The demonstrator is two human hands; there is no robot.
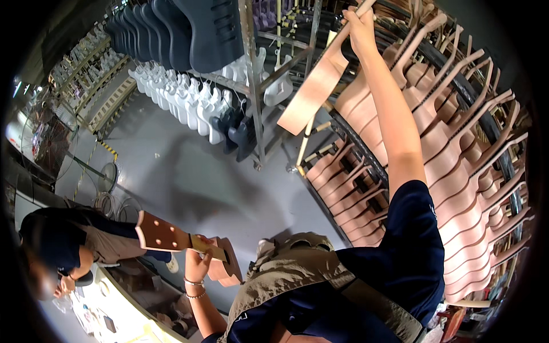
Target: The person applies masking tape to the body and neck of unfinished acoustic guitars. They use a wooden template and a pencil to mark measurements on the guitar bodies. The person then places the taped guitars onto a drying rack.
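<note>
My left hand (198, 266), with bracelets at its wrist, is closed round the neck of a reddish-brown unstrung ukulele (162, 232). Its headstock with peg holes points to the left, and its body sits beside my apron. Up at the far right, my right arm is stretched out. The right hand (361, 33) grips the neck of a second, pale pinkish-brown ukulele (313, 96), whose side faces me and whose body hangs down to the left. That ukulele is next to a rack packed with many similar pinkish ukulele bodies (423, 131).
A metal rack (251, 86) carries dark blue bodies (209, 34) above white ones (183, 100). A lower tier of pinkish ukuleles (354, 200) stands at the right. On the left are a standing fan (51, 137), a seated person (63, 246) and a lit workbench (108, 303). Grey floor (200, 177) lies between.
</note>
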